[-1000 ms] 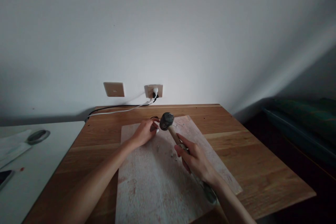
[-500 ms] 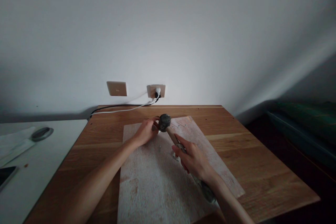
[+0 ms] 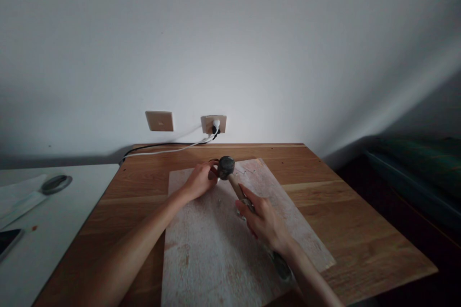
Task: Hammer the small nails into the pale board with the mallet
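My right hand [image 3: 266, 220] is wrapped round the handle of a hammer [image 3: 226, 168], which has a dark rounded head and a light wooden shaft with a darker grip end. The hammer head is right beside the fingertips of my left hand [image 3: 200, 180]. Those fingers are pinched low over a pale, worn wooden board [image 3: 201, 249]; what they hold is hidden by the fingers and the hammer head. A small nail [image 3: 219, 200] shows on the board between my hands. Several more thin nails [image 3: 248, 171] lie beyond the hammer, near the board's far edge.
Beneath the board is a brown wooden table [image 3: 317, 201] against the wall. Plugged cables [image 3: 173, 150] run along its back edge from a socket [image 3: 221, 124]. At left, a white table [image 3: 54, 220] carries a roll of tape [image 3: 56, 184], papers and a dark-screened device [image 3: 9, 240].
Hardly anything differs. The hammer's grip end and my right forearm have shifted slightly left, while the hammer head and my left hand stay in place.
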The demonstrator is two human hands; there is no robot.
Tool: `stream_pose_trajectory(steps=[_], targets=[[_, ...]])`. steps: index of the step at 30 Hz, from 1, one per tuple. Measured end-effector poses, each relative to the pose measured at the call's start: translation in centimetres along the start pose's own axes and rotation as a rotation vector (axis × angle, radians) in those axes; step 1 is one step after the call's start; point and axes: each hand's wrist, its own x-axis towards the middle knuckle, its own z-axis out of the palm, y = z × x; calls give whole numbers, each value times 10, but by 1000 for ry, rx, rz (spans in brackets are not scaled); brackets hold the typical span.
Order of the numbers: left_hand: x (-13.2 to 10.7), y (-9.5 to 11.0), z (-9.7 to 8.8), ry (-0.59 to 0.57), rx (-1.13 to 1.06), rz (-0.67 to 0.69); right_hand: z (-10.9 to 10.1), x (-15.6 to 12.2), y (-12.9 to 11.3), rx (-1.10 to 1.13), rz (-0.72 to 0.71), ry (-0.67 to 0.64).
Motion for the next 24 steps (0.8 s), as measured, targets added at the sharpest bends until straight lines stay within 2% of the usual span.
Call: stream_pose_trajectory(steps=[11,16,18,20,22,24], targets=[[1,-3,0,-30,10,-17,-1,3,-7,-52,-39,25],[1,3,-14,-84,84,24,-5,-8,8,33,26,45],[-1,14,-23,-171,171,63,-6,-17,18,79,65,63],[-5,28,-28,-332,213,95,-8,-26,27,88,87,59],[-12,41,-26,-467,233,123,-8,-33,33,88,103,48],[-18,51,-19,-508,278,143,-7,-35,38,123,118,47]])
